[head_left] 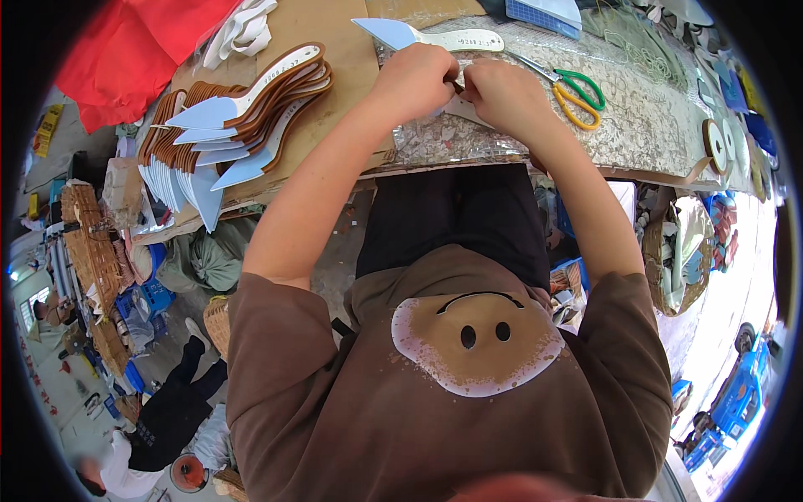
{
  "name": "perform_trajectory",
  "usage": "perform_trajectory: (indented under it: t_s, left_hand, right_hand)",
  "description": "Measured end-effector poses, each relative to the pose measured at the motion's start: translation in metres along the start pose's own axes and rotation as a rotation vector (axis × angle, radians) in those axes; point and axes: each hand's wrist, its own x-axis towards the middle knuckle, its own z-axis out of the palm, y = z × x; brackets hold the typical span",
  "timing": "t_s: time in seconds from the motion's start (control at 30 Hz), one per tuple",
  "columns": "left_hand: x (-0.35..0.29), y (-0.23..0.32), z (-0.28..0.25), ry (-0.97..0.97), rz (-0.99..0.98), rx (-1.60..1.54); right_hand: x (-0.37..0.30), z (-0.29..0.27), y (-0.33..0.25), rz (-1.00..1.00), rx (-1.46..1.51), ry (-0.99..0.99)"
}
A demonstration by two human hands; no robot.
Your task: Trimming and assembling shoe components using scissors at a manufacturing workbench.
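My left hand and my right hand meet near the front edge of the worktable, fingers pinched together. Between and below them shows part of a flat white piece, with a dark brown edge strip at the fingertips; my fingers hide most of it. Just beyond lies another flat white and light-blue cut piece, curved and pointed at its left end. Scissors with one green and one yellow handle rest right of my right hand. To the left, many brown-edged white and blue pieces are stacked in overlapping rows.
Brown cardboard covers the table's left part, with red cloth and white straps behind. White reels with a brown strip stand at the right edge. A blue cutting mat lies far back. Another person is at lower left.
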Motion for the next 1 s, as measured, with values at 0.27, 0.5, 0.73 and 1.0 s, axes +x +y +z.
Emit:
perform_trajectory:
  t_s: [0.27, 0.5, 0.73, 1.0]
  left_hand:
    - [0.032, -0.016, 0.006, -0.178, 0.153, -0.094]
    - [0.034, -0.026, 0.021, -0.137, 0.222, -0.151]
    - [0.025, -0.017, 0.016, -0.132, 0.222, -0.048]
    - [-0.003, 0.038, 0.018, -0.218, 0.299, 0.441]
  right_hand:
    - [-0.004, 0.002, -0.012, 0.071, -0.118, 0.004]
    - [-0.016, 0.000, 0.002, -0.043, -0.166, -0.065]
    - [-0.014, -0.002, -0.005, -0.065, -0.332, -0.131]
    - [-0.047, -0.004, 0.027, -0.171, -0.235, 0.013]
